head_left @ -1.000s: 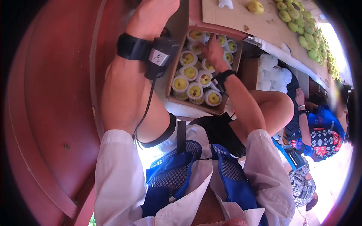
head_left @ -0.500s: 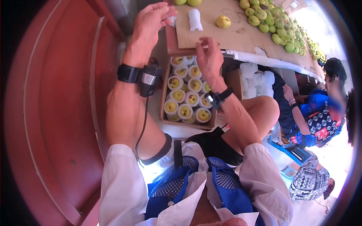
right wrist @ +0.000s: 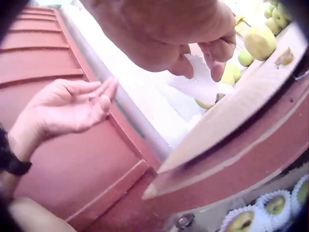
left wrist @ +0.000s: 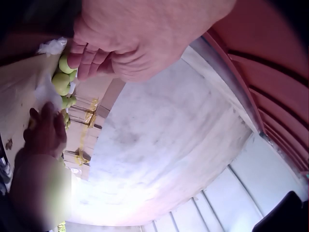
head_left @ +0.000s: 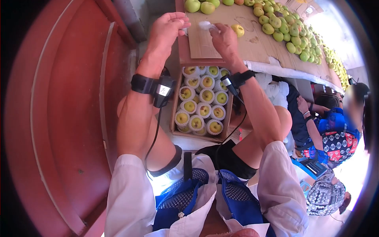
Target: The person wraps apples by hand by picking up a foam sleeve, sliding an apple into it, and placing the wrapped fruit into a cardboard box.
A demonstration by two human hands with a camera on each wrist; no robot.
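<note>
The right hand [head_left: 226, 41] pinches one end of a white foam net sleeve [head_left: 206, 25] above the cardboard-covered table; in the right wrist view thumb and fingers close on the sleeve [right wrist: 200, 79]. Palm up and fingers extended, the left hand [head_left: 164, 33] is held to the left of the sleeve with nothing in it, as the left wrist view also shows. A single yellow apple [head_left: 237, 30] lies just right of the right hand. Below both hands stands a carton [head_left: 172, 118] of apples in white foam nets [head_left: 207, 95].
A large pile of green apples [head_left: 294, 31] covers the table's far right. A few more apples [head_left: 207, 7] lie at its far left corner. Foam nets [head_left: 280, 93] fill a space right of the carton. A red panel [head_left: 75, 98] rises at left; another person [head_left: 335, 130] sits at right.
The right hand has moved from the carton up to the table and taken hold of the foam sleeve. The left hand has come into full view, its fingers extended.
</note>
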